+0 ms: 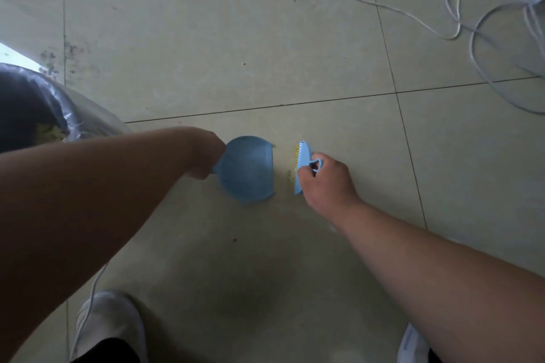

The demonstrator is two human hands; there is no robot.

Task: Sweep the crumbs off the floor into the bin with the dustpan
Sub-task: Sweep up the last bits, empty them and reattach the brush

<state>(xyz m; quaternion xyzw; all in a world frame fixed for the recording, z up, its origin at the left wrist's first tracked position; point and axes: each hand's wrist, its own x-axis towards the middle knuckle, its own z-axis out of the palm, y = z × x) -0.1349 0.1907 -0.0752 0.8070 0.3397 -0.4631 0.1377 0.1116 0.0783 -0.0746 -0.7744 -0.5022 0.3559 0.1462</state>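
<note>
Gripping the blue dustpan [246, 169] by its handle, my left hand [206, 156] keeps it flat on the floor [236, 53]; my right hand [324, 183] holds the brush [300, 162] just beside its lip. Faint crumbs [288, 174] lie between. Bin [32, 106] sits left, cut off; no writing legible

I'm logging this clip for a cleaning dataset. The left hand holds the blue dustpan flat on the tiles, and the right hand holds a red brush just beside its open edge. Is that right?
Not quite: the brush is light blue with yellowish bristles, not red. The head view shows it gripped in the right hand, just beside the open edge of the blue dustpan, which the left hand holds on the tiles.
</note>
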